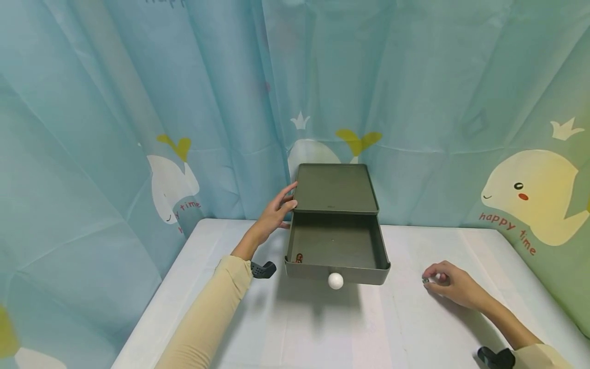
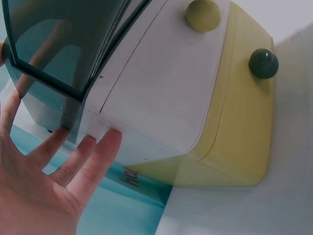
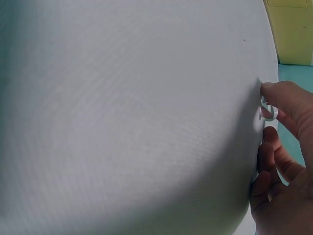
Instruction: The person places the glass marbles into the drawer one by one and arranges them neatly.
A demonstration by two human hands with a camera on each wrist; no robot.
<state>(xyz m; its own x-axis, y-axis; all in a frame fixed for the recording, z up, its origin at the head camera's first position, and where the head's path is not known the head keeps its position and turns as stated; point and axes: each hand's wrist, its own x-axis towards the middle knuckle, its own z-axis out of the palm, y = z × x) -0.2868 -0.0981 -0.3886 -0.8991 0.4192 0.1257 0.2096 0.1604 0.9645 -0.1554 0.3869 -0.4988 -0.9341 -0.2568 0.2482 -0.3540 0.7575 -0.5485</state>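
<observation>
A drawer cabinet stands on the table, its dark green top drawer (image 1: 336,274) pulled out. A small brown glossy item (image 1: 299,258) lies in the drawer's front left corner. My left hand (image 1: 272,215) rests against the cabinet's left side, fingers spread, fingertips touching the white tier (image 2: 146,83) in the left wrist view. To the right of the cabinet, close over the tabletop, my right hand (image 1: 454,286) pinches a small shiny silver ring (image 3: 269,112) between thumb and fingers. Its other fingers are curled near the table surface.
Below the white tier is a yellow drawer (image 2: 244,107) with a green knob (image 2: 263,63). The open drawer's white knob (image 1: 335,281) sticks out toward me. Behind the white-covered table (image 1: 415,328) hangs a blue-green whale-print curtain (image 1: 221,102).
</observation>
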